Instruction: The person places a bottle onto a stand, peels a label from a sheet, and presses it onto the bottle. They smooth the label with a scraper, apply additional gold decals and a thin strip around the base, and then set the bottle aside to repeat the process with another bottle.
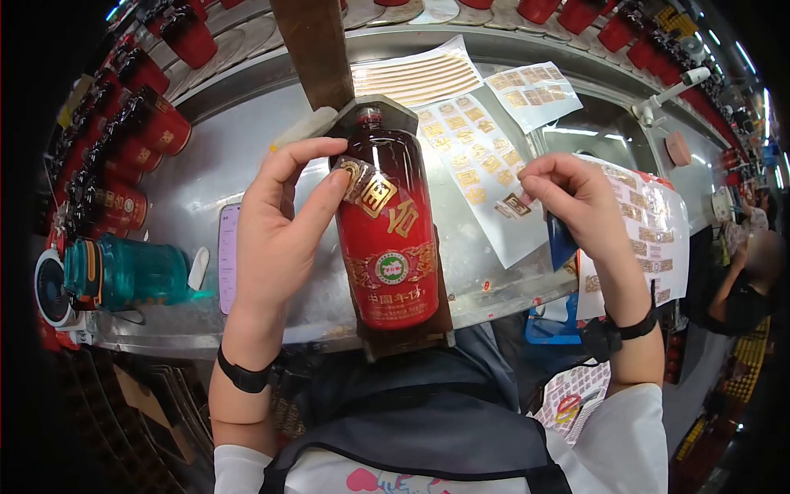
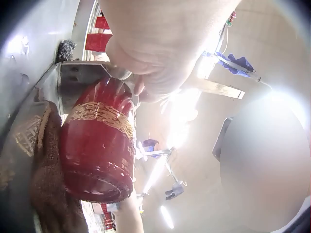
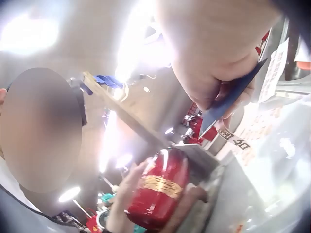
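Metal desk point(image 1: 197, 189) fills the head view, with red jars point(image 1: 164, 119) crowded along its left and far sides. Toward the middle, a red bottle point(image 1: 388, 247) lies on a brown stand point(image 1: 407, 339), its neck pointing away from the person. Left hand point(image 1: 284, 226) has its thumb and forefinger apart, their tips touching the bottle's shoulder beside a gold sticker point(image 1: 362, 183); its grip is not clenched. Right hand point(image 1: 572, 193), to the right of the bottle and apart from it, pinches a small strip point(image 1: 517, 204) at the fingertips, and a blue card point(image 1: 561, 243) shows beneath it. Sheets of gold stickers point(image 1: 473, 152) spread between the bottle and that hand. A phone point(image 1: 229, 259) and a teal jug point(image 1: 140, 272) sit to the left.

Left wrist view: the bottle is seen from its base end, with the left hand's fingers close by the neck; their tips are partly hidden. Bright ceiling lights point(image 2: 182, 119) shine behind.

Right wrist view: the strip, bearing dark characters, hangs from the right hand's grip, the blue card is tucked against the fingers, and the bottle lies below, the left hand alongside.
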Demonstrator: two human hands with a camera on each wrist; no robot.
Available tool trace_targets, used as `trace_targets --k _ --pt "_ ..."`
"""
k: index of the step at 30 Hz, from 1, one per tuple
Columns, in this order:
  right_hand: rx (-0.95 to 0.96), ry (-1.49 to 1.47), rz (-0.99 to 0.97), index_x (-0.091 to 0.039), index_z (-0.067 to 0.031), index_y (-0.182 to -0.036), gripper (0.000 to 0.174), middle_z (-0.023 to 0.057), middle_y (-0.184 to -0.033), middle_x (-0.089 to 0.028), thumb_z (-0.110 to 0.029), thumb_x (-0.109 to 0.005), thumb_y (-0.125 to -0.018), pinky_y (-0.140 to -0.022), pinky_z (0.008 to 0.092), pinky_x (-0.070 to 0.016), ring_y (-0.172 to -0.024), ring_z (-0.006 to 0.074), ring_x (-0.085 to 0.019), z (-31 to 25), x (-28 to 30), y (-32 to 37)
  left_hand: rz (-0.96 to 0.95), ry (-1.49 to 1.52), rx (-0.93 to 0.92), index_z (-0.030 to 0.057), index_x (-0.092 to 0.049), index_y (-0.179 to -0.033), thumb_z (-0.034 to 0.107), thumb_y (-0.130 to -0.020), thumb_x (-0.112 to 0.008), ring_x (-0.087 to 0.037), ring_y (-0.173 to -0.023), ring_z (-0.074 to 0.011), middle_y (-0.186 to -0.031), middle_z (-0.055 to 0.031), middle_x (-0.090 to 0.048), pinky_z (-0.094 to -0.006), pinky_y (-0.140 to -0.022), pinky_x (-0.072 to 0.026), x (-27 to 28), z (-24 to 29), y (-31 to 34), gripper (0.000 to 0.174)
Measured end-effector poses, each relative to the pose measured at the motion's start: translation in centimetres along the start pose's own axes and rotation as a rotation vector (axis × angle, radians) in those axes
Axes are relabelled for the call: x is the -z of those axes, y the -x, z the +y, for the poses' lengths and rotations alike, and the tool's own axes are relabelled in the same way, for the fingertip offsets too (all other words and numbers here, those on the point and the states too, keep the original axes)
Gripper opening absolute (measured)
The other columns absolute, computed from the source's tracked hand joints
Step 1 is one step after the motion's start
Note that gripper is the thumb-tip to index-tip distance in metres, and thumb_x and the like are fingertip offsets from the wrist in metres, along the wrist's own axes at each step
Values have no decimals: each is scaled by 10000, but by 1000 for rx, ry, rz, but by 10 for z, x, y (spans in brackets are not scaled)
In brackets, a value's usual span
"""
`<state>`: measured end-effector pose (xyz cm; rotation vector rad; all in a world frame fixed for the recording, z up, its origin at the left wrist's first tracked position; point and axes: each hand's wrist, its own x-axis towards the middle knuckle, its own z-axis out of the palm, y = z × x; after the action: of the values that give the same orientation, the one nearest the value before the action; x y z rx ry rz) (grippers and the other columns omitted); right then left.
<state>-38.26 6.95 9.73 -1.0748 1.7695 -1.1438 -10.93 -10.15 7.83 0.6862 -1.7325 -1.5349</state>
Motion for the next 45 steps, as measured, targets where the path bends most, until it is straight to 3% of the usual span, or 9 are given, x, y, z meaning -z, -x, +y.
trace_targets --k 3,9,11,15,17,21,31,34,45 --pt "54 -148 -86 -672 19 -1024 149 33 -868 -701 -114 -660 -959 -765 220 -501 -816 78 -655 -36 -9 4 -8 48 -20 -7 -620 -1232 19 -943 -630 -526 -1237 -166 -1280 -94 -588 -294 -1069 -376 -3 1 1 290" --pt "85 -236 -151 -671 5 -1036 145 -3 -840 -681 -117 -671 -957 -662 170 -457 -735 27 -604 -75 -26 -1 183 76 -206 9 -608 -1303 110 -984 -551 -468 -1338 -228 -1470 -153 -484 -359 -1133 -331 -2 1 5 339" --pt "55 -391 -249 -674 -3 -1028 138 -13 -811 -663 -122 -674 -957 -586 166 -433 -659 20 -570 -84 -31 -6 30 -124 -418 36 -639 -1285 179 -973 -558 -425 -1372 -267 -1489 -172 -463 -400 -1149 -307 3 12 5 353" --pt "17 -503 -335 -657 4 -1060 152 10 -791 -651 -119 -653 -972 -535 151 -397 -609 16 -542 -100 -43 -12 -95 -312 -396 97 -730 -1129 135 -888 -655 -386 -1371 -341 -1486 -183 -465 -426 -1147 -270 -3 33 10 255" --pt "31 -477 -359 -651 2 -1067 157 19 -790 -650 -125 -647 -976 -501 149 -388 -600 14 -542 -104 -49 -14 -169 -426 -431 105 -732 -1137 128 -869 -602 -372 -1403 -297 -1515 -177 -451 -407 -1167 -215 -5 40 12 299" --pt "15 -491 -329 -653 -11 -1045 145 12 -785 -647 -137 -652 -974 -439 160 -375 -563 14 -537 -104 -56 -16 -211 -207 -409 98 -744 -1062 58 -824 -655 -360 -1407 -332 -1518 -188 -439 -438 -1162 -234 -9 43 19 257" --pt "30 -430 -295 -657 -5 -1074 179 -15 -763 -618 -154 -655 -975 -443 160 -376 -558 8 -515 -108 -67 -21 -236 -88 -379 85 -696 -1103 -1 -832 -631 -324 -1438 -334 -1513 -204 -429 -450 -1178 -223 0 38 31 291" --pt "33 -427 -326 -660 -9 -1073 179 -17 -762 -616 -159 -655 -976 -443 159 -374 -566 4 -514 -111 -69 -21 -171 -5 -371 72 -729 -1017 83 -827 -683 -327 -1396 -392 -1424 -199 -512 -479 -1146 -266 -3 34 32 196" --pt "15 -411 -340 -670 -25 -1064 167 -27 -776 -623 -163 -663 -971 -450 151 -378 -572 -3 -519 -110 -73 -21 -179 -4 -367 60 -710 -989 78 -825 -695 -358 -1373 -377 -1385 -179 -536 -478 -1138 -265 -1 30 34 166"
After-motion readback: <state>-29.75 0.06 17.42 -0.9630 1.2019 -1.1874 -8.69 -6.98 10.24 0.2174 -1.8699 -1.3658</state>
